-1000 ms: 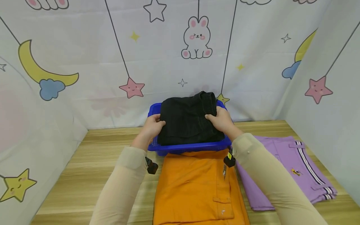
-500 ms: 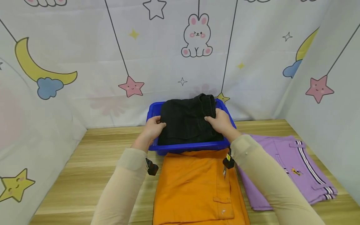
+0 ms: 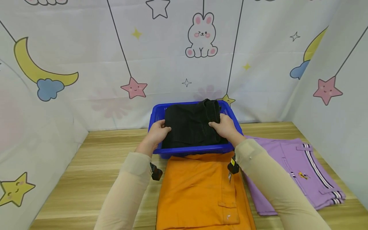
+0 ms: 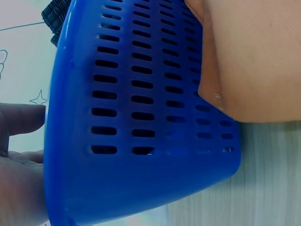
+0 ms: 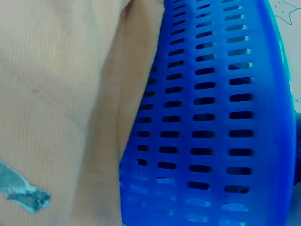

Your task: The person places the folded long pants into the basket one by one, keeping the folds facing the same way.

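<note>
Both hands hold a folded black garment (image 3: 188,124), probably pants, with a ribbed band along its right side. It lies within the blue perforated basket (image 3: 198,149), its back right corner reaching up over the rim. My left hand (image 3: 156,134) pinches the left edge, thumb on top. On the opposite side, my right hand (image 3: 226,127) grips by the ribbed band, thumb over the cloth. In the left wrist view, part of the left hand (image 4: 19,188) shows beyond the basket wall (image 4: 122,179). The right wrist view is mostly basket wall (image 5: 202,117); the right hand's grip is hidden there.
Folded orange pants (image 3: 198,191) lie directly in front of the basket. A folded purple garment (image 3: 293,169) with striped trim rests to the right, partly under the right sleeve (image 3: 276,179). A printed white curtain (image 3: 115,57) stands close behind the basket.
The black garment has sunk lower in the basket, and both hands have moved down slightly with it. The orange and purple garments stay where they were.
</note>
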A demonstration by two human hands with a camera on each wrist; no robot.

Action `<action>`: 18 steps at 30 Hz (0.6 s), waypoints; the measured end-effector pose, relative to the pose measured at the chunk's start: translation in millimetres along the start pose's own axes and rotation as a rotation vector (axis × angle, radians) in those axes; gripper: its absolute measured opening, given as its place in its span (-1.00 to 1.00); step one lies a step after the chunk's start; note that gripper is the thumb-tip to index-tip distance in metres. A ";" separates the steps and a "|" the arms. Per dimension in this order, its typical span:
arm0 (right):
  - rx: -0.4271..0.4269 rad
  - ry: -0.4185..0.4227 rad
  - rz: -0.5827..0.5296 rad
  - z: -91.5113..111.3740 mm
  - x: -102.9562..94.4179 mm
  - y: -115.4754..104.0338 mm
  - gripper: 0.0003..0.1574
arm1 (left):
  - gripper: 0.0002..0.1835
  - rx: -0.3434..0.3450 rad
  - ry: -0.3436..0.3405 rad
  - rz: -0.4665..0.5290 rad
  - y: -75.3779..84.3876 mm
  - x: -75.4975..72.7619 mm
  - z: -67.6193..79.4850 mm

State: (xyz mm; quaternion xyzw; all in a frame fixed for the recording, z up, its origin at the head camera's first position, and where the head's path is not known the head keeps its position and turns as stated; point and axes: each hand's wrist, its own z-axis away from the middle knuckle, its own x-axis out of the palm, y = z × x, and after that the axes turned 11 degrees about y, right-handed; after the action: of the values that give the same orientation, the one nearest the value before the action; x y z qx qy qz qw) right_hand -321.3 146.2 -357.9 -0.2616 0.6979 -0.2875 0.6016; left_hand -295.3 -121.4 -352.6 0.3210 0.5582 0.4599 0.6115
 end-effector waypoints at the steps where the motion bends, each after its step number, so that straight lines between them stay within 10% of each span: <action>1: -0.003 0.000 0.005 0.1 0.8 0.6 -0.49 | -0.33 -0.003 -0.004 0.002 -0.4 0.2 0.0; 18: 0.030 -0.062 0.027 3.3 6.0 8.9 -0.38 | -0.31 0.001 -0.040 -0.022 -7.2 3.6 1.1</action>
State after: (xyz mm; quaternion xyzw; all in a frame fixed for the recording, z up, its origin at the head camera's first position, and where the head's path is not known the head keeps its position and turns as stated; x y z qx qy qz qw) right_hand -319.0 147.8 -368.8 -0.2520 0.6779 -0.2816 0.6306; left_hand -293.0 -120.7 -360.3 0.3244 0.5497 0.4463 0.6273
